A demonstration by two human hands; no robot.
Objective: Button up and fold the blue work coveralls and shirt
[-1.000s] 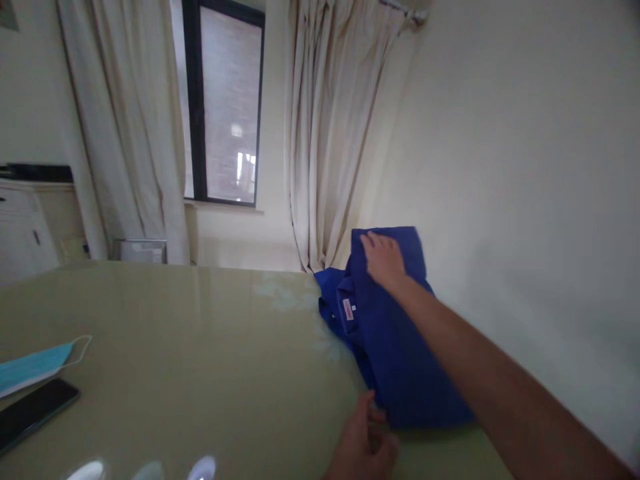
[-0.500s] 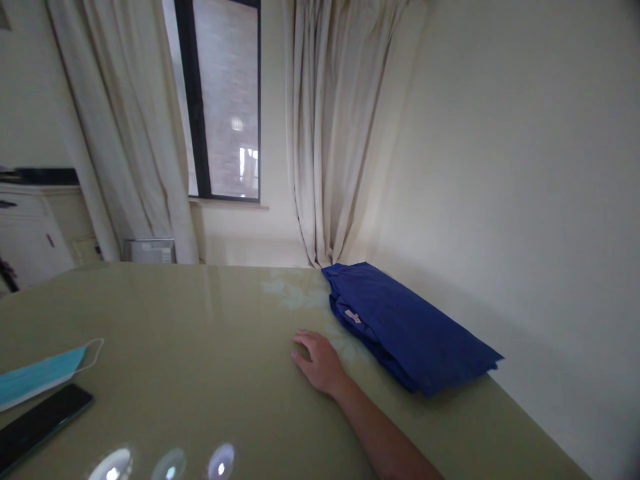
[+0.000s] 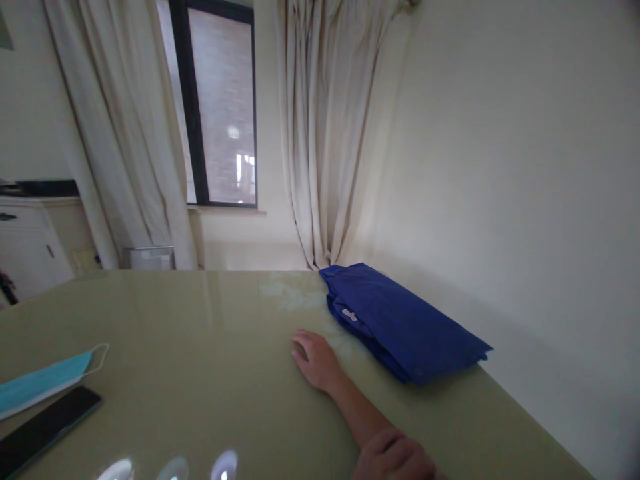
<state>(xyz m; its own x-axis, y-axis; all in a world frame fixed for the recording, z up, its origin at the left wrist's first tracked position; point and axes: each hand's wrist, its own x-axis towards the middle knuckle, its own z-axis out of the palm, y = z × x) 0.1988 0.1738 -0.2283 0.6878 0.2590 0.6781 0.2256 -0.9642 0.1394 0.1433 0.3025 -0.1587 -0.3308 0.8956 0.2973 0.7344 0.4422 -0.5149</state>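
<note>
My right hand [image 3: 316, 359] rests palm down on the green tabletop [image 3: 200, 373]. Its fingers are loosely curved, the thumb stands apart from them, and it holds nothing. At the bottom edge, my left hand [image 3: 395, 457] lies across my right forearm [image 3: 361, 410] with its fingers bent round it; its wrist is out of frame. Just right of my right hand, apart from it, is a folded dark blue cloth garment [image 3: 405, 323] with a small pale label [image 3: 349, 315] on its near-left side.
At the left edge lie a light blue face mask [image 3: 47, 381] with a white ear loop and a black smartphone [image 3: 50, 430]. A wall [image 3: 525, 200] runs along the table's right side. Beyond the far edge hang cream curtains [image 3: 325, 133] beside a window [image 3: 223, 107]; a white cabinet [image 3: 30, 247] stands left.
My left hand has come into view at the bottom and taken hold of my right forearm. My right hand stays in place. The view has shifted slightly.
</note>
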